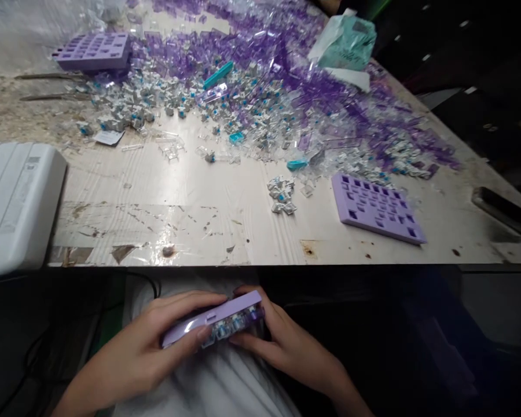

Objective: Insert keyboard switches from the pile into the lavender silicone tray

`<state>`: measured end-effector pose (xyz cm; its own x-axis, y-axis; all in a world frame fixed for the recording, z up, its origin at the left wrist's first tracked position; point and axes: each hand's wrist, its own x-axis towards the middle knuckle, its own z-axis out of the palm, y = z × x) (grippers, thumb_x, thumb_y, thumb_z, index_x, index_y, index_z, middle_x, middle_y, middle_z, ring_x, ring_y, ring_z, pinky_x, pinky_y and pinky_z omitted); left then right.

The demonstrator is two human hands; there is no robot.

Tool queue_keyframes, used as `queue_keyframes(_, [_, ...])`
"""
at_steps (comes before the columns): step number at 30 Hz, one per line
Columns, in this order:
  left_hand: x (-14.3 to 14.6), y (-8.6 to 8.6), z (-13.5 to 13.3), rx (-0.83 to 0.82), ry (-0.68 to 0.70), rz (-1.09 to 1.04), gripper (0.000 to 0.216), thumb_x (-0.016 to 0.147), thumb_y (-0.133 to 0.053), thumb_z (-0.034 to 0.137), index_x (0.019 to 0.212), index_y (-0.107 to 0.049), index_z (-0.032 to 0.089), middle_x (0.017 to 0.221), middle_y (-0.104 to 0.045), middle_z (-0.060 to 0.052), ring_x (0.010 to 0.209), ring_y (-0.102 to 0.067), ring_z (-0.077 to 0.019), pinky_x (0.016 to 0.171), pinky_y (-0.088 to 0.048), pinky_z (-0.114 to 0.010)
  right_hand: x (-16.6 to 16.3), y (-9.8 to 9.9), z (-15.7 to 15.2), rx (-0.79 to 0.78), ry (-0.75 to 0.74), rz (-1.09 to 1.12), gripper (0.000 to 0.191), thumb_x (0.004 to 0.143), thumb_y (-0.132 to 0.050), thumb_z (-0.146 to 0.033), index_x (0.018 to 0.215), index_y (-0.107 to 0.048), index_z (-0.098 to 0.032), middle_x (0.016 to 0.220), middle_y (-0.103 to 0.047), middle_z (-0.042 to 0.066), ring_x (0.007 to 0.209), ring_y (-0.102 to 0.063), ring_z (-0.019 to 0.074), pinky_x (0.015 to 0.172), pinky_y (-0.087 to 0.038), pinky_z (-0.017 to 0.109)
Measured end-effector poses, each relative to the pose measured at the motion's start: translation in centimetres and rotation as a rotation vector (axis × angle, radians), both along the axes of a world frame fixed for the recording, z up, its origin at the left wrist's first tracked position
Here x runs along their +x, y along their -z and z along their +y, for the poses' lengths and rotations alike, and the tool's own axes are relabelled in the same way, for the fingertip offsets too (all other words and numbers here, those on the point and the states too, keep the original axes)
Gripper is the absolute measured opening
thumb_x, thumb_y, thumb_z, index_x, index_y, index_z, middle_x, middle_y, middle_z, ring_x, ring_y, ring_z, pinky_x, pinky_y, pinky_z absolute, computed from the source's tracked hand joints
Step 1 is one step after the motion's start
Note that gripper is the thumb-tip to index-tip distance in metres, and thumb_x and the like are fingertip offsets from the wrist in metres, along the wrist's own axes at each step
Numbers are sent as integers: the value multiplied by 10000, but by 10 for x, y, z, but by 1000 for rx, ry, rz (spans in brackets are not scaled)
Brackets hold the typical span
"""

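Observation:
Over my lap, below the table's front edge, I hold a small purple keypad (238,303) with both hands. It is tilted, and blue and clear switches and see-through keycaps (230,327) show along its lower side. My left hand (145,333) wraps round its left end, fingers on top and thumb at the near edge. My right hand (282,333) grips the right end, with fingers at the top and underneath. The keypad's far face is hidden from me.
A purple keypad case (375,208) lies at the right, another (93,51) at back left. Loose grey switches (260,110) and purple keycaps (282,52) heap across the back. A white device (21,202) stands left; a dark phone-like object (503,211) lies right. Tweezers (47,76) lie left.

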<state>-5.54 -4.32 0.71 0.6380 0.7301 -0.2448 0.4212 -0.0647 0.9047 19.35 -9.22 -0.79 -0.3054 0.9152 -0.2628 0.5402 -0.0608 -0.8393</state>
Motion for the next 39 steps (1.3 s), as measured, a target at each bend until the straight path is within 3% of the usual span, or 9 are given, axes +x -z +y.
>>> queue_keyframes(2, [-7,1,0,115,66,80,418,910,-541,452,1319,-466,496,1297,-627,103,1133,-632,-161,1003,-503,-294,16,-23,6,103,-68,-52,314,885,-638,-329,1180,-549,-269,1114,-673,30,1035,-654,190,891,-527,287])
queue_keyframes(5, [-15,3,-1,261,167,158,586,863,-604,462,1392,-356,504,1332,-605,97,1120,-644,-165,966,-525,-276,33,-50,20,406,86,-57,167,956,-516,-210,1083,-600,-278,955,-691,-11,913,-668,128,822,-519,218])
queue_keyframes(9, [-20,3,-5,350,182,190,591,873,-596,417,1405,-350,493,1296,-634,90,1064,-675,-151,892,-548,-214,33,-59,63,743,230,-231,146,963,-484,-176,1038,-605,-206,943,-669,34,871,-645,147,776,-499,248])
queue_keyframes(14, [-24,-16,-14,252,-309,152,427,806,-637,536,1223,-582,458,1178,-698,82,943,-707,-172,815,-586,-221,18,-46,108,952,287,-658,205,932,-557,-338,951,-623,-145,855,-666,87,805,-626,236,710,-470,343])
queue_keyframes(18, [-12,-43,1,235,-659,-54,390,816,-613,567,1154,-623,373,1209,-678,42,1017,-685,-223,781,-609,-260,15,-41,113,888,245,-733,196,946,-530,-352,886,-599,-179,843,-649,76,782,-622,229,639,-432,314])
queue_keyframes(21, [0,-55,26,442,-610,-20,444,846,-593,541,1256,-544,376,1308,-610,35,1134,-622,-231,828,-581,-261,18,-42,113,847,207,-661,161,960,-500,-313,868,-564,-197,856,-638,69,755,-613,210,629,-420,303])
queue_keyframes(27, [18,-58,64,480,-333,116,497,922,-459,548,1315,-496,247,1224,-642,-48,1089,-613,-245,891,-509,-340,26,-48,110,702,258,-301,74,915,-577,-253,901,-530,-198,823,-605,25,664,-567,148,618,-441,266])
queue_keyframes(36, [38,-53,66,961,-272,382,428,991,-367,398,1325,-495,162,1317,-514,-123,1199,-472,-265,1001,-401,-429,25,-42,106,647,382,-9,55,897,-585,-231,924,-542,-210,907,-618,29,766,-639,144,736,-541,261])
queue_keyframes(39, [41,-54,63,1071,-46,406,436,1004,-352,376,1392,-428,193,1394,-484,-109,1254,-437,-242,1015,-376,-399,24,-40,106,649,418,12,68,898,-583,-257,912,-534,-212,903,-610,33,756,-653,150,727,-568,274])
